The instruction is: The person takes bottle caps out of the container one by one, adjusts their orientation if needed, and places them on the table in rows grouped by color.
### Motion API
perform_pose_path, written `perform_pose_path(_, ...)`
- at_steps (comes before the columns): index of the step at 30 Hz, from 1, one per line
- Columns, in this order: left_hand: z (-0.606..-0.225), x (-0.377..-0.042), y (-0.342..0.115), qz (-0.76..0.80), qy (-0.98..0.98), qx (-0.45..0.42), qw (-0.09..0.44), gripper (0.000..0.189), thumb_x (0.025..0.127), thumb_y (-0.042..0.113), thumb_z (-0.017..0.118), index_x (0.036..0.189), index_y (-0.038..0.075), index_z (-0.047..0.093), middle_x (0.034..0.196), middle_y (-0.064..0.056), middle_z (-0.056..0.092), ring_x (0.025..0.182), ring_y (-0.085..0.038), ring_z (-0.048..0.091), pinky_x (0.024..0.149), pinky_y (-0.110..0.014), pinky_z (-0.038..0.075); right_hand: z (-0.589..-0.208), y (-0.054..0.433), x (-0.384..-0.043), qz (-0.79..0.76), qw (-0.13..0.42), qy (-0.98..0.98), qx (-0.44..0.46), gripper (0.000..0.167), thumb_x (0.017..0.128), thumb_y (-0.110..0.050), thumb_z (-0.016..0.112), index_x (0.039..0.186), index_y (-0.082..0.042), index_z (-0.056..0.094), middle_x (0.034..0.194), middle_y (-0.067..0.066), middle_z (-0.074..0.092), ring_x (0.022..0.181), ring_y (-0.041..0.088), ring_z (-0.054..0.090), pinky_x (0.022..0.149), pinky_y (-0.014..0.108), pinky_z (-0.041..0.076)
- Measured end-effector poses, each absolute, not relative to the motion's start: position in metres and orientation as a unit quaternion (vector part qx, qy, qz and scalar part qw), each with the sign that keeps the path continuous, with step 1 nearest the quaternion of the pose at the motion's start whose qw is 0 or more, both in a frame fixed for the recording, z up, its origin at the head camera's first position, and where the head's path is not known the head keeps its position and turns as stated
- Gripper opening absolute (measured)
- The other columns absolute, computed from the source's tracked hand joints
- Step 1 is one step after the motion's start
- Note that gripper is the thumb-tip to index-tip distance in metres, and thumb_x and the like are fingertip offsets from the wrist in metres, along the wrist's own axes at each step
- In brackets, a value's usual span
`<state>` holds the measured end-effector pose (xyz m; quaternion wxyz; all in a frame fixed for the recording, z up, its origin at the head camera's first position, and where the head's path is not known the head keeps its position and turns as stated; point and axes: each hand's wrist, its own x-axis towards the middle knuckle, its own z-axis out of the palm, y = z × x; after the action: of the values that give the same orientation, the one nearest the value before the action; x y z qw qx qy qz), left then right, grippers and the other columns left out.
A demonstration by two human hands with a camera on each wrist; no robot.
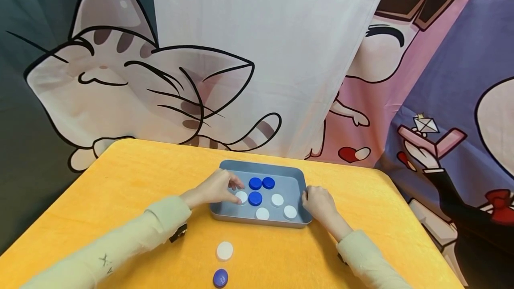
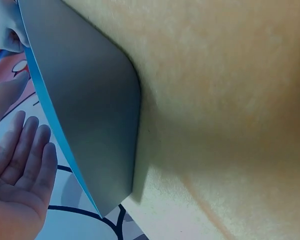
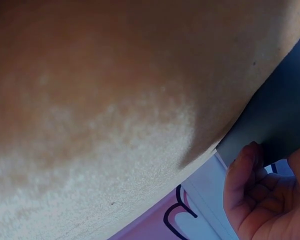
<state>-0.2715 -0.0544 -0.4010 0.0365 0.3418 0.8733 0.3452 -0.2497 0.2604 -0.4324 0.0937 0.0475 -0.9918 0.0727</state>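
A grey-blue rectangular tray lies on the table and holds three blue bottle caps and several white bottle caps. Over the tray's left side is my left hand, its thumb beside the leftmost white cap. Whether the thumb touches that cap cannot be told. In the left wrist view the fingers are apart from the thumb and nothing shows between them. My right hand grips the tray's right wall with curled fingers; the right wrist view shows them against the wall.
On the yellow tablecloth, in front of the tray, lie a white cap and, nearer me, a blue cap. Behind the table hangs a cloth printed with a cartoon cat and figures.
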Motion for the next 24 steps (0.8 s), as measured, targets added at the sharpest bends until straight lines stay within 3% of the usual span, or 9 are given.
perform_pose_path(15, -0.410, -0.290, -0.051, 0.322, 0.878, 0.347, 0.070, 0.037, 0.069, 0.018, 0.086, 0.100, 0.003, 0.073, 0.099, -0.007, 0.074, 0.082, -0.013, 0.064, 0.074, -0.019, 0.052, -0.433, 0.261, -0.250, 0.073, 0.097, -0.991, 0.050, 0.025, 0.088, -0.013, 0.062, 0.066, -0.003, 0.059, 0.053, 0.006, 0.050, 0.048, 0.018, 0.047, 0.046, 0.031, 0.040)
perform_pose_path(24, -0.418, -0.299, -0.054, 0.319, 0.868, 0.369, 0.088, 0.041, 0.067, 0.018, 0.087, 0.103, 0.002, 0.072, 0.101, -0.007, 0.074, 0.084, -0.013, 0.064, 0.077, -0.021, 0.053, -0.434, 0.261, -0.251, 0.071, 0.098, -0.991, 0.051, 0.025, 0.088, -0.013, 0.062, 0.065, -0.003, 0.059, 0.052, 0.005, 0.049, 0.047, 0.018, 0.047, 0.047, 0.030, 0.038)
